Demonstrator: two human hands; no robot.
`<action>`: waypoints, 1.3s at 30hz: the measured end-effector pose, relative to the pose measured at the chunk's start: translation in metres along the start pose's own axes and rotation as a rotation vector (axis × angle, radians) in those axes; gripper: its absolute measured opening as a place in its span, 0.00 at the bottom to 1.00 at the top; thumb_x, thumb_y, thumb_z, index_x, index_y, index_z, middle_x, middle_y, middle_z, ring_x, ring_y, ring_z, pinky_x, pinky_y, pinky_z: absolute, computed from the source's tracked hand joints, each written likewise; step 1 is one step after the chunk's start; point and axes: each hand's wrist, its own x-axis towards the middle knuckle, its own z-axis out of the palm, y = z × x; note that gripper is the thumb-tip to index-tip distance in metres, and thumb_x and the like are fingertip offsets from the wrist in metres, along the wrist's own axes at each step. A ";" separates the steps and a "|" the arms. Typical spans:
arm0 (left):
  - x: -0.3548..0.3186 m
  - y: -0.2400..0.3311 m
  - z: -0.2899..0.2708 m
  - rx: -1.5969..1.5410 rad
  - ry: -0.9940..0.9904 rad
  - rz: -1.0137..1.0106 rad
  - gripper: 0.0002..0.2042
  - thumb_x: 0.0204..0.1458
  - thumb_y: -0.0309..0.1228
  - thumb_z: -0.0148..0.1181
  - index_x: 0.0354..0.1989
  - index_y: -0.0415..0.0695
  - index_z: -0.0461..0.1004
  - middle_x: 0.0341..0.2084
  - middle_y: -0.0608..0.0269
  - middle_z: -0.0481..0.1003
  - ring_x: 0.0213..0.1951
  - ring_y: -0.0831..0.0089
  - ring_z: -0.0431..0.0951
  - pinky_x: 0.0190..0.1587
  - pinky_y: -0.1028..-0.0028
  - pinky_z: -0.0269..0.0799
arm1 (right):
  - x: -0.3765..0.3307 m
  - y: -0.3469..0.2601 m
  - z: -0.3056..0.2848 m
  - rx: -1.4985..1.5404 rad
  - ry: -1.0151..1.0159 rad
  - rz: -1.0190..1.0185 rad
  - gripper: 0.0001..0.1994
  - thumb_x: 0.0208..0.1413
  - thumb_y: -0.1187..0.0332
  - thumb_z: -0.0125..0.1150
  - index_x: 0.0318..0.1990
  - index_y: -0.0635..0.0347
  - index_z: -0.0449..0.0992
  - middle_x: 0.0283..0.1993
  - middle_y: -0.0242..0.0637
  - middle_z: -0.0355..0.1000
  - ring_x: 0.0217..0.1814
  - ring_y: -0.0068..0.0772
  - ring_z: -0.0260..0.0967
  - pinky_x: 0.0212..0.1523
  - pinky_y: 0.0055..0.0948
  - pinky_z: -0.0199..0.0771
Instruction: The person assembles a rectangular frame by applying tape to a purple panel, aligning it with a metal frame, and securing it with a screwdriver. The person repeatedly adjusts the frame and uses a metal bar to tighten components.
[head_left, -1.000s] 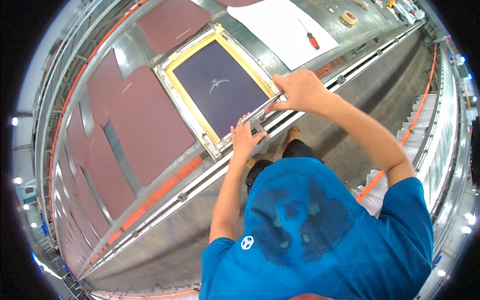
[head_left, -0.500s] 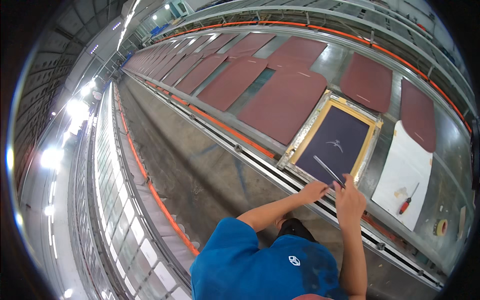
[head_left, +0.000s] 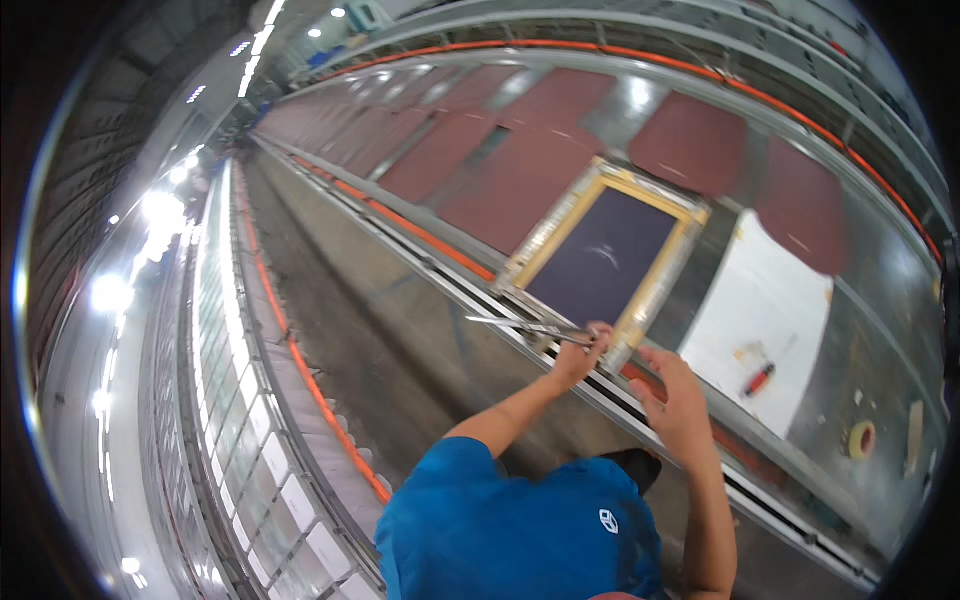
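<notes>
My left hand (head_left: 578,360) grips a long narrow metal tool (head_left: 515,324), a pale straight piece pointing left from a darker grey part at my fingers; motion blur hides its exact kind. My right hand (head_left: 678,402) is apart from it, thumb and fingers spread, beside the near right corner of a printing screen (head_left: 657,312). That screen has a yellow-taped border and a worn silvery outer frame. Its dark purple mesh carries a small pale curved mark. It rests at the near edge of the long table, overlapping the maroon panels.
Maroon panels (head_left: 530,185) lie in rows along the table. Right of the screen are a white sheet (head_left: 735,310), a red-handled screwdriver (head_left: 760,380) and a tape roll (head_left: 861,440). A metal rail (head_left: 400,245) lines the near edge. Another long table (head_left: 250,430) stands left, across the aisle.
The metal tool has passed from my right hand to my left and swung leftward, off the screen's mesh. My right hand has opened. The whole view has shifted and blurred slightly.
</notes>
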 end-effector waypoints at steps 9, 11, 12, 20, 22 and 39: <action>0.080 0.079 0.176 -0.402 0.138 -0.442 0.21 0.70 0.42 0.41 0.27 0.41 0.70 0.09 0.63 0.64 0.14 0.74 0.69 0.56 0.58 0.75 | -0.111 0.249 -0.162 -0.082 0.001 0.522 0.19 0.62 0.62 0.60 0.58 0.57 0.74 0.46 0.44 0.78 0.48 0.46 0.76 0.52 0.41 0.75; 0.099 0.080 0.222 -0.475 0.044 -0.469 0.23 0.71 0.43 0.40 0.25 0.42 0.69 0.04 0.65 0.61 0.10 0.75 0.65 0.57 0.56 0.74 | -0.180 0.290 -0.214 -0.126 0.020 0.779 0.19 0.62 0.61 0.60 0.58 0.56 0.75 0.45 0.44 0.79 0.48 0.46 0.76 0.52 0.41 0.75; 0.118 0.074 0.255 -0.490 0.030 -0.440 0.23 0.71 0.42 0.40 0.25 0.42 0.69 0.03 0.65 0.59 0.09 0.75 0.62 0.57 0.56 0.74 | -0.205 0.323 -0.247 -0.199 0.025 0.853 0.19 0.61 0.61 0.61 0.58 0.56 0.75 0.46 0.44 0.79 0.49 0.46 0.76 0.52 0.41 0.75; 0.082 0.121 0.299 -0.087 -0.040 -0.136 0.24 0.71 0.43 0.41 0.26 0.39 0.71 0.05 0.65 0.62 0.16 0.78 0.65 0.56 0.61 0.71 | -0.492 0.434 -0.365 -0.229 0.618 1.284 0.21 0.57 0.57 0.65 0.54 0.59 0.79 0.42 0.42 0.81 0.39 0.35 0.79 0.46 0.34 0.77; 0.070 0.127 0.297 -0.012 0.005 -0.063 0.24 0.71 0.43 0.41 0.27 0.38 0.71 0.07 0.65 0.62 0.16 0.77 0.65 0.55 0.61 0.72 | -0.500 0.476 -0.402 -0.198 0.680 1.340 0.20 0.56 0.57 0.65 0.52 0.59 0.80 0.45 0.46 0.80 0.46 0.39 0.78 0.48 0.35 0.77; -0.228 0.364 0.359 0.478 1.069 -0.694 0.26 0.69 0.49 0.46 0.25 0.40 0.71 0.12 0.69 0.62 0.09 0.82 0.59 0.12 0.77 0.55 | -0.555 0.735 -0.654 -0.069 1.134 1.221 0.30 0.52 0.46 0.69 0.44 0.71 0.82 0.43 0.45 0.80 0.42 0.40 0.76 0.45 0.38 0.77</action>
